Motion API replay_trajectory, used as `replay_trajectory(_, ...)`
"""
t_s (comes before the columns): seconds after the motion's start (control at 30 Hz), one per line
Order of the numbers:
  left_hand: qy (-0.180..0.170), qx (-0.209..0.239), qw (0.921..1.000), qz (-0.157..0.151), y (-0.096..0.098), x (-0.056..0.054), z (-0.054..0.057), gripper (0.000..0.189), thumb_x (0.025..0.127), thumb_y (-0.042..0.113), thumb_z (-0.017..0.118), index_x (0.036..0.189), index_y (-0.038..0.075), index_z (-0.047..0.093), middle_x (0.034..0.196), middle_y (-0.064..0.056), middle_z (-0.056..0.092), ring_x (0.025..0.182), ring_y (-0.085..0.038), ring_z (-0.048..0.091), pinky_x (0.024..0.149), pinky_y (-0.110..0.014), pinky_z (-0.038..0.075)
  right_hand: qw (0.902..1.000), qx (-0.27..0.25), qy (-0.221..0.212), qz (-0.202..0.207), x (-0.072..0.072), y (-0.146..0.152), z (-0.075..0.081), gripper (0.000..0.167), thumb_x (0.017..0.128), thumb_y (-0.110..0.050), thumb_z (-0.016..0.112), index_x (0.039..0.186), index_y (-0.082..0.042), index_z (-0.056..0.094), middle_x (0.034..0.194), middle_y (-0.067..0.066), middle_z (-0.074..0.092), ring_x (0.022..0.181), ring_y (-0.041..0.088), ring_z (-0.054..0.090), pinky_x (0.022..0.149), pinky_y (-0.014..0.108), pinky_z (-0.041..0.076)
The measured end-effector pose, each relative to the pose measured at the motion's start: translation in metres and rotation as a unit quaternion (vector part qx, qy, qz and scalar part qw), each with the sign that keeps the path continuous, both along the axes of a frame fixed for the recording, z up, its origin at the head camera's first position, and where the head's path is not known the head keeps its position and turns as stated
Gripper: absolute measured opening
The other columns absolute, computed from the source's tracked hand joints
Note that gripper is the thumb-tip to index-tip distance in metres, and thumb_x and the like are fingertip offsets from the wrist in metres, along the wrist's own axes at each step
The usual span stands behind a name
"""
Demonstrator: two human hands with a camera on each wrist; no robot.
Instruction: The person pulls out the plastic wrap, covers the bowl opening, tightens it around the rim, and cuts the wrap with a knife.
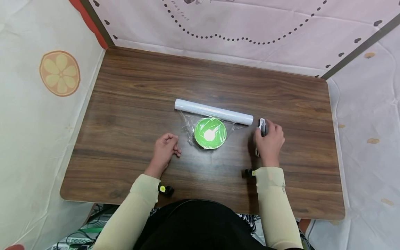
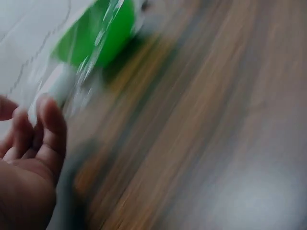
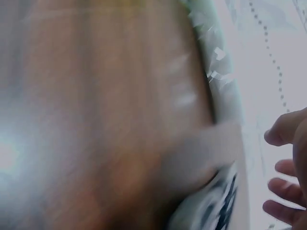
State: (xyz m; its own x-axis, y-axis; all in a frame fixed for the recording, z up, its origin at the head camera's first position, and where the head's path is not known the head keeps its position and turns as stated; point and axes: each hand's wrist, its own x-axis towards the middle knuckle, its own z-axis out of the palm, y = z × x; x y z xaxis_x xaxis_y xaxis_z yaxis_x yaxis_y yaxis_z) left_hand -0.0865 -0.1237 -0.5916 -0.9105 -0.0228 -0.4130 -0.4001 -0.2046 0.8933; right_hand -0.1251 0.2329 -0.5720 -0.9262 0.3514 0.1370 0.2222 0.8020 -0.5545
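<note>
My right hand is over a slim black and silver object that looks like a stapler; in the right wrist view its thumb and fingers are spread apart beside this object. Loosely curled, my left hand is above the table, left of a round green bowl-like thing with a white middle. Clear plastic film covers the green thing and spreads out around it. Behind it lies a long white roll, slanting down to the right. The left wrist view is blurred.
Everything lies on a brown wood-grain table with rounded corners. White printed sheets hang along its back and both sides. The person's body is at the front edge, and cables show below on the left.
</note>
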Motion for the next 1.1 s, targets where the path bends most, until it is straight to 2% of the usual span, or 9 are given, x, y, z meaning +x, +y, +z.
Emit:
replay_trajectory(0.1,0.011,0.05,0.998,0.036,0.022,0.009,0.009,0.007,0.097,0.002,0.051,0.097,-0.005,0.049,0.058,-0.003,0.055,0.05,-0.015,0.059,0.049,-0.033,0.056,0.9991,-0.001,0.024,0.036,-0.013,-0.01,0.009,0.046,0.088,-0.028,0.064,0.129,-0.007,0.059,0.123,0.022,0.054,0.114,0.041,0.048,0.096,0.058,0.031)
replay_trajectory(0.17,0.006,0.075,0.9959,0.049,0.035,0.012,0.012,0.011,0.095,0.0,0.051,0.104,-0.005,0.047,0.062,-0.005,0.058,0.052,-0.016,0.061,0.054,-0.036,0.058,0.9977,-0.005,0.031,0.061,-0.021,-0.016,0.014,0.046,0.088,-0.026,0.064,0.129,-0.006,0.059,0.125,0.022,0.054,0.116,0.041,0.048,0.097,0.058,0.031)
replay_trajectory(0.33,-0.027,0.106,0.993,0.043,0.059,0.015,0.023,0.037,0.091,-0.001,0.056,0.123,0.002,0.04,0.076,-0.013,0.06,0.059,-0.02,0.065,0.067,-0.047,0.06,0.9899,-0.015,0.036,0.136,-0.042,-0.031,0.021,0.043,0.086,-0.022,0.065,0.126,-0.005,0.061,0.132,0.019,0.052,0.124,0.039,0.045,0.102,0.059,0.031)
replay_trajectory(0.47,-0.047,0.108,0.9922,0.039,0.071,0.016,0.025,0.038,0.091,-0.001,0.057,0.124,0.007,0.04,0.087,-0.012,0.059,0.069,-0.021,0.067,0.076,-0.046,0.059,0.9793,-0.015,0.018,0.201,-0.06,-0.038,0.02,0.04,0.086,-0.019,0.064,0.123,-0.005,0.062,0.143,0.014,0.048,0.134,0.036,0.041,0.109,0.057,0.031)
replay_trajectory(0.63,-0.053,0.103,0.9912,0.063,0.081,0.017,0.024,0.037,0.091,-0.001,0.059,0.122,0.008,0.041,0.085,-0.008,0.057,0.073,-0.02,0.066,0.082,-0.045,0.058,0.9555,-0.036,-0.052,0.288,-0.076,-0.048,0.023,0.039,0.088,-0.014,0.057,0.126,-0.009,0.061,0.153,0.006,0.037,0.142,0.031,0.032,0.111,0.053,0.033)
replay_trajectory(0.73,-0.054,0.101,0.991,0.07,0.084,0.017,0.021,0.039,0.091,-0.001,0.059,0.124,0.008,0.04,0.085,-0.008,0.056,0.073,-0.021,0.065,0.082,-0.045,0.058,0.9339,-0.05,-0.097,0.341,-0.082,-0.055,0.025,0.04,0.092,-0.014,0.051,0.131,-0.011,0.058,0.154,0.004,0.037,0.139,0.031,0.039,0.105,0.052,0.038)
replay_trajectory(0.83,-0.059,0.097,0.9912,0.068,0.086,0.016,0.018,0.042,0.092,0.001,0.059,0.128,0.007,0.039,0.089,-0.01,0.056,0.075,-0.024,0.066,0.084,-0.047,0.057,0.9163,-0.054,-0.132,0.374,-0.086,-0.06,0.024,0.04,0.096,-0.017,0.048,0.135,-0.015,0.055,0.151,0.004,0.042,0.134,0.031,0.044,0.105,0.051,0.039)
replay_trajectory(0.97,-0.069,0.083,0.9928,0.052,0.088,0.014,0.013,0.051,0.092,0.002,0.058,0.138,0.006,0.035,0.097,-0.014,0.056,0.082,-0.029,0.066,0.088,-0.048,0.056,0.901,-0.034,-0.164,0.4,-0.09,-0.065,0.019,0.041,0.098,-0.022,0.051,0.139,-0.019,0.052,0.146,0.008,0.048,0.134,0.031,0.045,0.11,0.049,0.036)
replay_trajectory(1.1,-0.069,0.067,0.9948,0.03,0.087,0.013,0.008,0.055,0.093,0.006,0.059,0.143,0.005,0.036,0.107,-0.018,0.058,0.091,-0.029,0.065,0.09,-0.045,0.055,0.8931,-0.009,-0.181,0.412,-0.092,-0.068,0.017,0.044,0.098,-0.024,0.053,0.142,-0.021,0.049,0.147,0.009,0.047,0.135,0.032,0.044,0.112,0.049,0.035)
